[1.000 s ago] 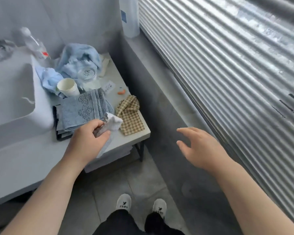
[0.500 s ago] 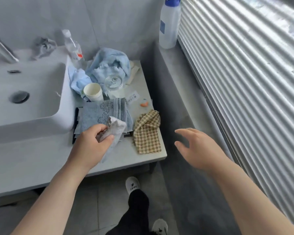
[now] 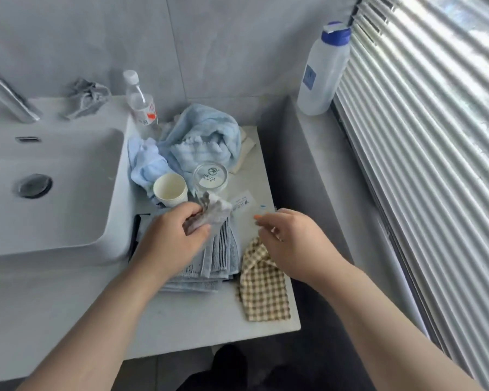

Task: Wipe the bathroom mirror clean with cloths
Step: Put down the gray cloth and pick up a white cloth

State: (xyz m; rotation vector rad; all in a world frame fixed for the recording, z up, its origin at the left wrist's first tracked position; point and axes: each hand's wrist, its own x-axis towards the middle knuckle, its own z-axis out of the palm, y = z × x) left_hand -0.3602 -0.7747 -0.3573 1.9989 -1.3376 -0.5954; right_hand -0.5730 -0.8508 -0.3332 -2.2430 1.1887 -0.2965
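My left hand (image 3: pixel 172 241) is shut on a small crumpled grey-white cloth (image 3: pixel 215 211), held just above a folded grey-blue striped towel (image 3: pixel 212 261) on the counter. My right hand (image 3: pixel 291 244) hovers open over the top of a brown checked cloth (image 3: pixel 264 292), fingers curled down toward it; whether they touch it is unclear. A heap of light blue towels (image 3: pixel 201 142) lies further back. No mirror is in view.
A white sink (image 3: pixel 48 190) with a tap (image 3: pixel 7 98) fills the left. A paper cup (image 3: pixel 170 190), a glass (image 3: pixel 210 176) and a water bottle (image 3: pixel 140 105) stand behind the cloths. A blue-capped bottle (image 3: pixel 323 69) stands on the sill by the blinds (image 3: pixel 435 136).
The view has swung left and up toward the counter. My right hand moved left from over the floor to above the checked cloth. My left hand lifted the small cloth further back.
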